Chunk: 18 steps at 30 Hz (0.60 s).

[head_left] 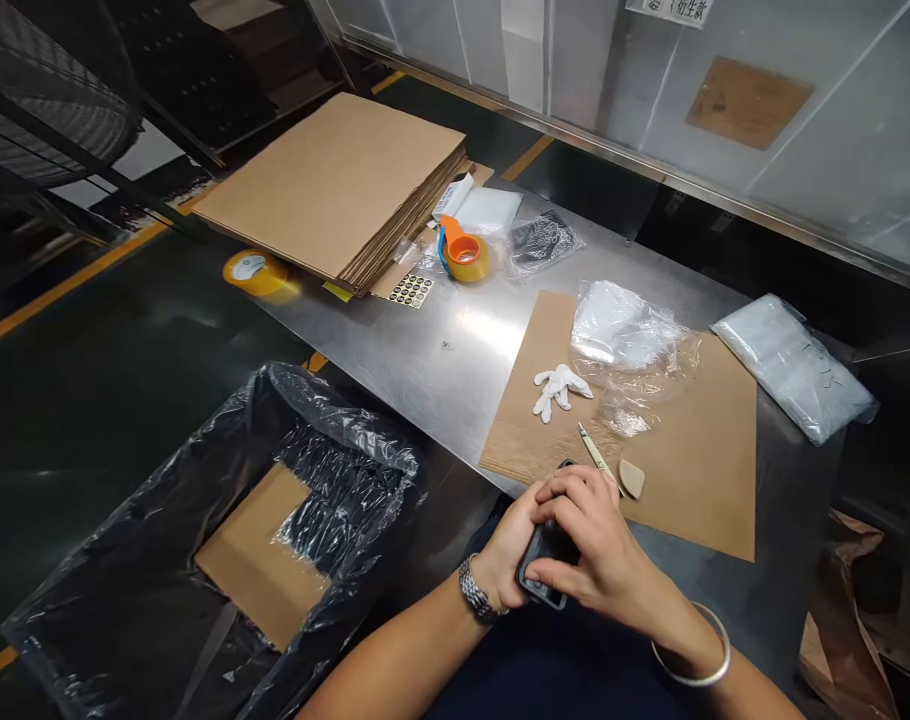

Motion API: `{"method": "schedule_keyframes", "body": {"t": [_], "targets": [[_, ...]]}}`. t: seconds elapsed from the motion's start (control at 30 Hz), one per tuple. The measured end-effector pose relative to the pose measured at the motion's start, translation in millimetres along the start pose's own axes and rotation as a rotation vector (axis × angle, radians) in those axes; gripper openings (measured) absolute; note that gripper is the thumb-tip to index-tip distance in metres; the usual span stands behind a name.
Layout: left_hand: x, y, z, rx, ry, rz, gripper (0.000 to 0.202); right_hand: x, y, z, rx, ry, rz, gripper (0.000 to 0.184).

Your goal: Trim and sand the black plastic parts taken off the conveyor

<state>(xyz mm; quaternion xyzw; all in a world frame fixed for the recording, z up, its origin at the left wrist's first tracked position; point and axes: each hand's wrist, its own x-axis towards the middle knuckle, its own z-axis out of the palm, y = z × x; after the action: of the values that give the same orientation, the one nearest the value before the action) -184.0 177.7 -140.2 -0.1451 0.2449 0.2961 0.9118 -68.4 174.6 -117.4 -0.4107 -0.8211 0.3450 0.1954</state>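
Near the table's front edge, my left hand (509,545) wraps round a small black rectangular part (546,558) with a raised rim. My right hand (594,530) covers it from above, its thumb lying along the near end and its fingers curled over the top. The hands hide much of the part, so its exact kind cannot be made out. Just beyond my right hand lie a slim pointed knife-like tool (596,448) and a beige rounded pad (631,479) on a cardboard sheet (695,500). A white glove (560,388) rests farther up the sheet.
Clear plastic bags (624,330) lie on the sheet, with a wrapped bag stack (796,365) at right. A cardboard stack (335,185), tape dispenser (464,250) and sticker sheet (410,290) occupy the table's far left. Below left stands a box lined with black plastic (125,560).
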Motion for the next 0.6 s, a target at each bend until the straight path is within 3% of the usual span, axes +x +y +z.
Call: {"method": "schedule_keyframes", "body": {"t": [0.23, 0.43, 0.5, 0.6], "targets": [[-0.3, -7.2, 1.0, 0.085, 0.087, 0.1, 0.019, -4.3, 1.6, -4.5, 0.142, -0.023, 0.07, 0.033], [-2.3, -11.6, 0.5, 0.216, 0.181, 0.153, 0.019, -3.1, 9.5, -8.0, 0.282, -0.048, 0.072, 0.013], [-3.7, -12.3, -0.6, 0.28, 0.212, 0.12, 0.022, -2.6, 12.8, -9.6, 0.319, -0.043, 0.067, 0.004], [-7.1, -12.8, -2.5, 0.386, 0.253, 0.024, 0.036, -1.2, 18.9, -12.9, 0.376, 0.022, 0.063, 0.008]]}}
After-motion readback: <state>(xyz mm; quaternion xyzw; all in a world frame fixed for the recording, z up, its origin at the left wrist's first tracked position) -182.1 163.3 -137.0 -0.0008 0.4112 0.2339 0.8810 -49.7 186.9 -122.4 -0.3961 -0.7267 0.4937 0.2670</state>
